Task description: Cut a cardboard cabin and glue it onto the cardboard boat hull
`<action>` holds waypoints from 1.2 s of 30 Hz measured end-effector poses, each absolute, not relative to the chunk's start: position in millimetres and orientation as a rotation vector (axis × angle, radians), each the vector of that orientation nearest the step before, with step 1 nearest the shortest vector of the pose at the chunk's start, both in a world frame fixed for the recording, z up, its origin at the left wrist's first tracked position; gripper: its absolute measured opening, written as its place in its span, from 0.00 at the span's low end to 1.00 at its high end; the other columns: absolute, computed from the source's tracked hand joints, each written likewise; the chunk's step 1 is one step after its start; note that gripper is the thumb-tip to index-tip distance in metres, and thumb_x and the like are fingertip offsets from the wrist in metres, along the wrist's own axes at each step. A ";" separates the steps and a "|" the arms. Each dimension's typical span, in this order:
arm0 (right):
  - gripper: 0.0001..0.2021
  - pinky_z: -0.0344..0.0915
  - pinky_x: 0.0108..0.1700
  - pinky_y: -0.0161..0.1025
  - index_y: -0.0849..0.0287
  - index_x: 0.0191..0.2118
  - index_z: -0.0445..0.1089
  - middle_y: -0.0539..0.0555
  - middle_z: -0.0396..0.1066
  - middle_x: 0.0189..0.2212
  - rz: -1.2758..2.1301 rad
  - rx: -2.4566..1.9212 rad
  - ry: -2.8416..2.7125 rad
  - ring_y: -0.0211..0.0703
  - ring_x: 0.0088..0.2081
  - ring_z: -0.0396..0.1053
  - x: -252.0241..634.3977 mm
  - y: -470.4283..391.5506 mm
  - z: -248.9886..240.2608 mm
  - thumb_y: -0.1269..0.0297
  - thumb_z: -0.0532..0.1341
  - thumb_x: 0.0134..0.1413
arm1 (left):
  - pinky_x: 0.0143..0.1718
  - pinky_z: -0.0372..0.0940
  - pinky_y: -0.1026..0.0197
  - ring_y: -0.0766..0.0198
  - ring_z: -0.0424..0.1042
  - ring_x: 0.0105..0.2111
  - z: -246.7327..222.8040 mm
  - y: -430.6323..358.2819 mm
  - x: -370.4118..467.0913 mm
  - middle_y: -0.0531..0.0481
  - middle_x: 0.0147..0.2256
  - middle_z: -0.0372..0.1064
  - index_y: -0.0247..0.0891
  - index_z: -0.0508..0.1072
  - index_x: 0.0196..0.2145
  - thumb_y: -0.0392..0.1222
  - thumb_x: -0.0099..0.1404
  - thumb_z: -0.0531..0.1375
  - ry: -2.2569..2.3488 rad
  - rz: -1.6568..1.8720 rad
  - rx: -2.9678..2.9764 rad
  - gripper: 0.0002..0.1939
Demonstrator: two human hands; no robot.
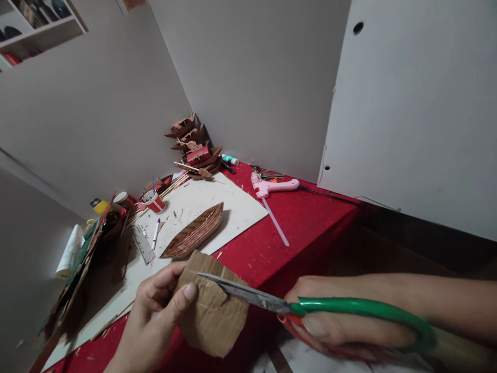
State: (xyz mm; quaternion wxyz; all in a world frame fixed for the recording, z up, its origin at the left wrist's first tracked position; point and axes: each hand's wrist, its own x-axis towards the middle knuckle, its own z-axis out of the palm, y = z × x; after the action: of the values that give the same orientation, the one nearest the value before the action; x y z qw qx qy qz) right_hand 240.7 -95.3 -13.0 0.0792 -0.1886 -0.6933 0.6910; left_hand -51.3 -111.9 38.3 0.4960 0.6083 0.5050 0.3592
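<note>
Head view, and from where I stand the left hand [155, 311] has a piece of cardboard [213, 327] pinched at its edge, thumb on top, while the right hand [349, 329] is wrapped round the handles of the scissors [252, 296], their blades at the card. That cardboard, between the two hands at the table's near side, looks light and fairly stiff, its ribs likely to crease under a hard squeeze; I'd say the grip belongs on a broad, flat margin, clear of the blades. Outward, toward eleven o'clock from the card, lies a boat hull [194, 233], open-topped like a shallow tray, with reddish strips lining it. Farther off at eleven stands a red-and-white cup [157, 206] with a blue stick poking up; what else it holds is probably small stuff, too blurred to name. Toward ten, another cup [121, 197] gapes.
</note>
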 end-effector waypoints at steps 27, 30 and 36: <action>0.35 0.51 0.22 0.30 0.61 0.25 0.58 0.48 0.56 0.19 1.570 -0.526 -1.928 0.31 0.21 0.55 200.5 -103.4 -39.3 0.30 0.40 0.58 | 0.46 0.71 0.64 0.59 0.75 0.48 7.3 -97.3 35.0 0.52 0.46 0.78 0.49 0.77 0.47 0.39 0.55 0.69 0.832 1.918 0.567 0.21; 0.34 0.49 0.22 0.30 0.59 0.26 0.55 0.46 0.53 0.19 1.564 -0.551 -1.943 0.31 0.21 0.51 205.6 -101.8 -35.2 0.29 0.41 0.56 | 0.43 0.72 0.66 0.58 0.78 0.44 6.9 -98.6 30.9 0.51 0.40 0.81 0.44 0.80 0.43 0.37 0.48 0.73 0.906 1.935 0.632 0.22; 0.33 0.45 0.20 0.30 0.57 0.23 0.50 0.44 0.45 0.17 1.645 -0.576 -1.890 0.29 0.20 0.44 211.6 -107.2 -24.8 0.28 0.45 0.53 | 0.38 0.74 0.64 0.55 0.80 0.38 7.2 -99.5 25.3 0.50 0.35 0.81 0.42 0.80 0.42 0.37 0.43 0.75 0.928 1.883 0.637 0.25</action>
State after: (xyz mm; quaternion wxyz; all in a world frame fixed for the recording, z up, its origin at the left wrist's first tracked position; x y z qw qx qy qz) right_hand 211.6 -107.2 -24.8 0.2815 -0.2150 -0.7055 0.6138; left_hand 25.3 -99.5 7.2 0.4566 0.2583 0.3763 0.7637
